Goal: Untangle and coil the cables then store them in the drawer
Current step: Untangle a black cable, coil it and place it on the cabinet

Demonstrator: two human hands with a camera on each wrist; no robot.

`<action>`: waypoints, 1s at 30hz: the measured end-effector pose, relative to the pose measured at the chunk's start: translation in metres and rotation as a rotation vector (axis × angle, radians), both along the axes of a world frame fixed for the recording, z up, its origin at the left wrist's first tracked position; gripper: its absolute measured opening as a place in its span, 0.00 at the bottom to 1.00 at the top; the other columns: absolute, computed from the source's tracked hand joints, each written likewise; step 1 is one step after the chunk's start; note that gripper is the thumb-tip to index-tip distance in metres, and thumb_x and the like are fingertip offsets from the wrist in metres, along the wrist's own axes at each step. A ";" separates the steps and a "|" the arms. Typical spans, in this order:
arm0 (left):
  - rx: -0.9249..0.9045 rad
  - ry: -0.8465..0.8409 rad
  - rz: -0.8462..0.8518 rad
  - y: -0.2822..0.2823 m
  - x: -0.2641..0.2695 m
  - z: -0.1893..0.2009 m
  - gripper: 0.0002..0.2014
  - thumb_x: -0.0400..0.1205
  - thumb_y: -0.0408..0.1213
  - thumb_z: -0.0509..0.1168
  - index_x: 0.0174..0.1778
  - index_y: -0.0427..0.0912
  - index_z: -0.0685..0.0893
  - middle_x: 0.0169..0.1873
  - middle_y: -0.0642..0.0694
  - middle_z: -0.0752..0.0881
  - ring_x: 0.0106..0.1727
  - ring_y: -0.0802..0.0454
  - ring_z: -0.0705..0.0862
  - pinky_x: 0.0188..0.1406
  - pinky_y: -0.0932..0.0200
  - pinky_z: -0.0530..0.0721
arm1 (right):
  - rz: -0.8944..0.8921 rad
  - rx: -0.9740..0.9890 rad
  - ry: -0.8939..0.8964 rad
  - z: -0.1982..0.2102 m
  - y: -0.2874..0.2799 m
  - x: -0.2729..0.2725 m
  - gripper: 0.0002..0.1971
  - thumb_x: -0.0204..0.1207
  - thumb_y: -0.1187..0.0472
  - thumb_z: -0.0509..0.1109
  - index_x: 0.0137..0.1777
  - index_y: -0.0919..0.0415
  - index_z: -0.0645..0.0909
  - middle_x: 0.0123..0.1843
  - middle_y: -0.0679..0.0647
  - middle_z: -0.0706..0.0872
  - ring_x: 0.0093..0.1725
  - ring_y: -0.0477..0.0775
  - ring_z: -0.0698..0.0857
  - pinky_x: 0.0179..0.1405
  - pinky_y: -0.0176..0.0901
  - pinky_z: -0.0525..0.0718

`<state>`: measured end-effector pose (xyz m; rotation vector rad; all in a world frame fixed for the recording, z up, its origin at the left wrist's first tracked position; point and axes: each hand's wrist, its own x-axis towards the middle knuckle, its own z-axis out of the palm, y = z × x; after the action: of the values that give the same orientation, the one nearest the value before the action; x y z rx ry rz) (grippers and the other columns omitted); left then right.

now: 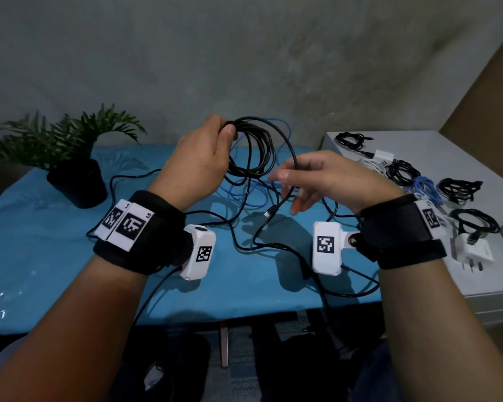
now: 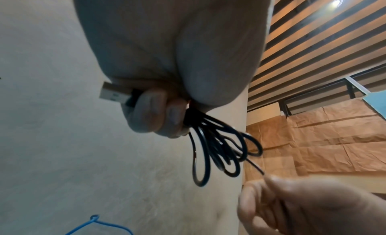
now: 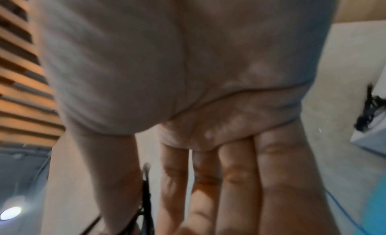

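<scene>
My left hand [image 1: 228,132] grips a coil of black cable [image 1: 253,152] at its top, raised over the blue table [image 1: 55,256]. In the left wrist view the left hand's fingers [image 2: 156,113] curl round the gathered loops [image 2: 219,149], and a USB plug [image 2: 112,94] sticks out beside them. My right hand [image 1: 288,175] pinches the coil's free strand between thumb and fingers. The strand's small plug [image 1: 269,212] hangs below it. A blue cable [image 1: 256,190] and loose black cable [image 1: 235,227] lie tangled on the table underneath.
A potted plant [image 1: 76,169] stands at the table's back left. A white cabinet [image 1: 447,152] on the right carries several coiled cables [image 1: 404,171] and a white charger [image 1: 474,250]. Black wires from the wrist cameras trail across the table's front.
</scene>
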<state>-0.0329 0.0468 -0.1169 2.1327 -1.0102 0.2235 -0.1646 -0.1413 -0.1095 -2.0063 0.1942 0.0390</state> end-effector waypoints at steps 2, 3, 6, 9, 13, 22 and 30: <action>-0.019 0.017 0.000 0.001 0.002 0.000 0.18 0.94 0.45 0.50 0.60 0.35 0.79 0.46 0.39 0.86 0.45 0.42 0.82 0.45 0.44 0.75 | -0.033 -0.077 -0.008 -0.002 -0.005 0.000 0.12 0.85 0.55 0.69 0.57 0.64 0.88 0.36 0.56 0.87 0.33 0.57 0.89 0.36 0.42 0.87; -0.035 0.038 -0.010 0.001 0.003 0.000 0.18 0.94 0.46 0.50 0.59 0.36 0.79 0.46 0.40 0.86 0.43 0.44 0.81 0.43 0.44 0.76 | -0.055 -0.091 -0.026 -0.004 -0.006 0.002 0.12 0.86 0.57 0.69 0.55 0.66 0.88 0.34 0.56 0.85 0.31 0.55 0.88 0.34 0.41 0.86; -0.122 0.169 -0.089 -0.001 0.002 0.000 0.15 0.94 0.46 0.51 0.55 0.43 0.80 0.40 0.48 0.83 0.31 0.58 0.77 0.32 0.52 0.73 | -0.127 0.000 -0.111 -0.014 -0.003 0.012 0.10 0.88 0.62 0.67 0.51 0.69 0.86 0.33 0.56 0.85 0.29 0.52 0.88 0.36 0.42 0.85; -0.171 0.239 -0.152 -0.005 -0.002 -0.002 0.15 0.94 0.45 0.51 0.56 0.42 0.80 0.37 0.53 0.80 0.26 0.62 0.74 0.29 0.59 0.70 | -0.167 0.217 -0.208 -0.021 0.004 0.022 0.07 0.88 0.65 0.65 0.49 0.65 0.81 0.35 0.56 0.88 0.30 0.52 0.89 0.35 0.41 0.86; -0.159 0.233 -0.204 -0.005 -0.002 -0.004 0.15 0.93 0.46 0.51 0.57 0.42 0.80 0.37 0.52 0.80 0.27 0.63 0.74 0.29 0.60 0.70 | -0.172 0.540 -0.271 -0.023 0.006 0.026 0.08 0.89 0.66 0.60 0.52 0.67 0.80 0.38 0.59 0.87 0.31 0.51 0.88 0.33 0.38 0.86; -0.160 0.015 -0.088 -0.011 -0.010 -0.005 0.13 0.94 0.43 0.51 0.55 0.42 0.79 0.35 0.51 0.81 0.32 0.59 0.77 0.32 0.59 0.68 | -0.003 0.852 -0.148 -0.026 0.033 0.030 0.23 0.90 0.51 0.51 0.44 0.61 0.83 0.43 0.54 0.88 0.42 0.58 0.84 0.39 0.48 0.82; -0.072 -0.068 0.113 -0.020 -0.011 -0.017 0.17 0.94 0.45 0.48 0.57 0.36 0.77 0.41 0.43 0.81 0.40 0.45 0.77 0.39 0.53 0.65 | -0.124 0.631 -0.093 -0.025 0.047 0.035 0.13 0.83 0.50 0.72 0.47 0.60 0.84 0.48 0.57 0.84 0.51 0.59 0.86 0.45 0.48 0.86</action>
<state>-0.0441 0.0264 -0.1336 2.1311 -0.9067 0.3841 -0.1291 -0.0947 -0.1348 -1.3618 0.2149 -0.0659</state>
